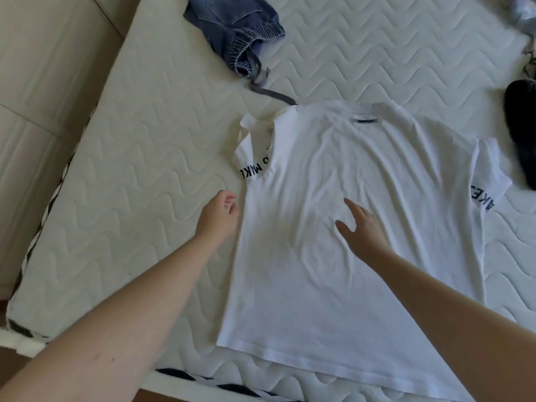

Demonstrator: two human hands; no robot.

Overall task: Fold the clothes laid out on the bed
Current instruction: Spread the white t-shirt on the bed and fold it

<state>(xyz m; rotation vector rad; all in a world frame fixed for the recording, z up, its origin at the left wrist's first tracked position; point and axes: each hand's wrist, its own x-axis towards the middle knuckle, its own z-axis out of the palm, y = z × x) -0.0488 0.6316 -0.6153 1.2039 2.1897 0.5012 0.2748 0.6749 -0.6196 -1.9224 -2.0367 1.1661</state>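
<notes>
A white T-shirt (342, 300) lies flat and face down on the quilted white mattress (130, 175), collar away from me, with black lettering on both sleeves. The left sleeve is crumpled and partly folded over. My right hand (362, 227) lies on the middle of the shirt with fingers straight. My left hand (219, 213) hovers at the shirt's left edge, just below the left sleeve, fingers loosely curled and holding nothing.
Blue denim shorts (237, 27) with a grey drawstring lie bunched at the far side. A dark garment (522, 126) sits at the right edge, and a grey one (522, 10) at the top right corner. The mattress edge runs along the left, tiled floor (43, 68) beyond.
</notes>
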